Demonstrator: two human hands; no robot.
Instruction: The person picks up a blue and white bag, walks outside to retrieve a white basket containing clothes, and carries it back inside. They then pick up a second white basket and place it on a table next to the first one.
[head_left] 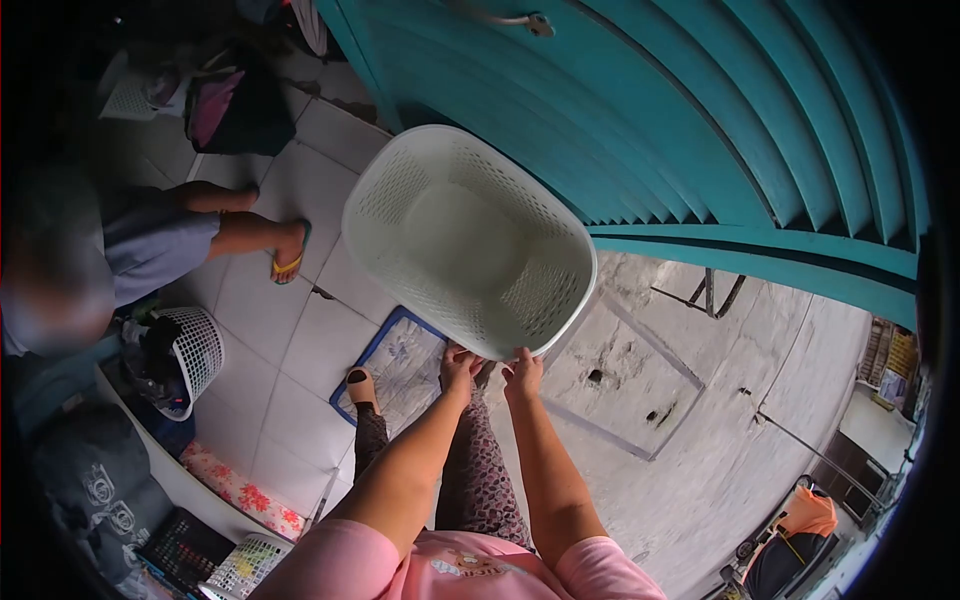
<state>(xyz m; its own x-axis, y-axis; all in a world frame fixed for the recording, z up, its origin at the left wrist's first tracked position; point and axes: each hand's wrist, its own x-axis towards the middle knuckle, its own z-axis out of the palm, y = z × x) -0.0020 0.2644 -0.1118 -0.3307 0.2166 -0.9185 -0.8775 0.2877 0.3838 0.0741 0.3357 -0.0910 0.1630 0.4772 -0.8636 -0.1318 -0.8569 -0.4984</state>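
Observation:
A large white plastic laundry basket with perforated sides hangs in front of me, tilted so that I look into it; nothing lies inside. My left hand and my right hand both grip its near rim, a short way apart. The fingers curl over and under the rim, partly hidden by it. Beyond the basket, close to its far right side, stands a teal louvered door.
A person in grey shorts is at the left, one foot in a flip-flop. A blue-edged mat lies by my foot. A smaller white basket of dark clothes stands left. Rough concrete spreads right, with a stroller-like frame beyond.

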